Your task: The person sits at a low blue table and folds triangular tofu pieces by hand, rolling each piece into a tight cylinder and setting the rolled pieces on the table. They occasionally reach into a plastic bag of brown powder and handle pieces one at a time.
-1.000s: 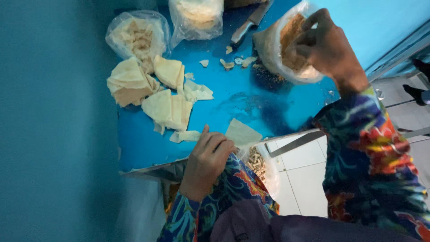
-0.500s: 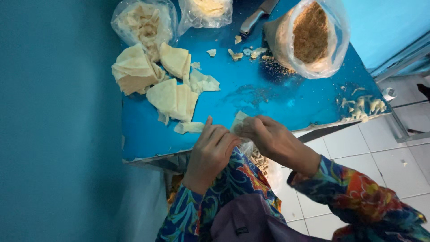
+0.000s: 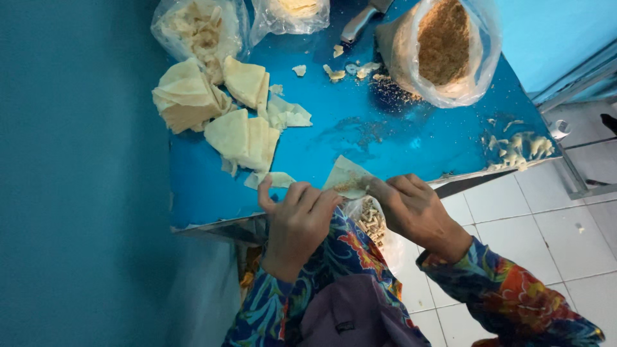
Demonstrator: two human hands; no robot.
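Both hands, left hand (image 3: 297, 215) & right hand (image 3: 414, 209), knuckles up, pinching wrapper (image 3: 349, 178) w/ filling at table (image 3: 398, 138) edge.

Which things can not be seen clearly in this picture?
Head view only:
- Wrapper: near edge hidden under left hand and right hand; the filling is too small to tell.
- Top bag and metal tool: cut off by the top edge.
- Bag below table: partly hidden by the hands.

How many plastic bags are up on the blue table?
3. One with pale scraps at the far left, one beside it cut by the picture's edge, and one of brown crumbs far right. More may lie outside the picture.
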